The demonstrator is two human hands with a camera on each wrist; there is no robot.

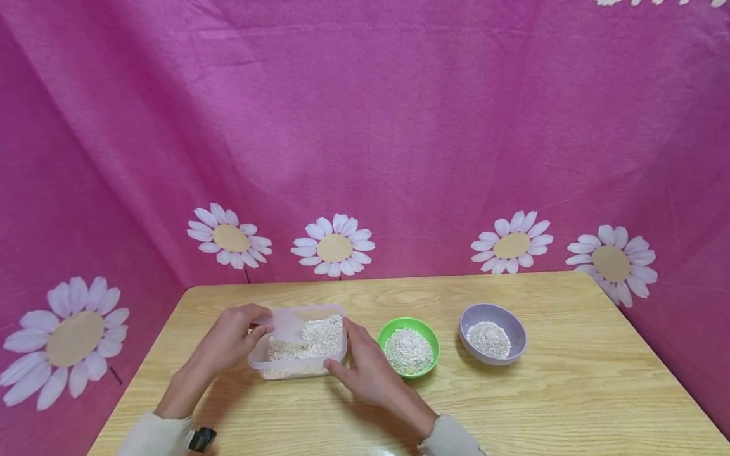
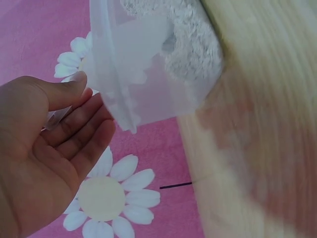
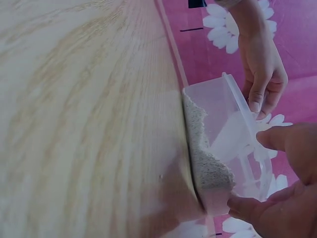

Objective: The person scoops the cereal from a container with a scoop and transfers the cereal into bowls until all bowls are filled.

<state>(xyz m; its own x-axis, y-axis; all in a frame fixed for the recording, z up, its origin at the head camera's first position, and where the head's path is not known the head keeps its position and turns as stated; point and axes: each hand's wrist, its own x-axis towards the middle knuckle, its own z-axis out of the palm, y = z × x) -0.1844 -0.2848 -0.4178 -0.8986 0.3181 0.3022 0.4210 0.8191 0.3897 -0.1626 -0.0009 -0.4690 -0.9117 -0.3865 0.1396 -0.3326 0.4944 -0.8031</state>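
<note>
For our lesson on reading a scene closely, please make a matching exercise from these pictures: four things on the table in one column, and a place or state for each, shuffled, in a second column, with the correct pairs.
Column one:
1. clear plastic container
2. green bowl
3. purple bowl
4. scoop

Column two:
A. farthest right on the table
B. pinched by the left hand over the grain
C. between both hands, with the right hand against its side
D. in the middle of the three vessels

Pairs: 1-C, 2-D, 3-A, 4-B
</note>
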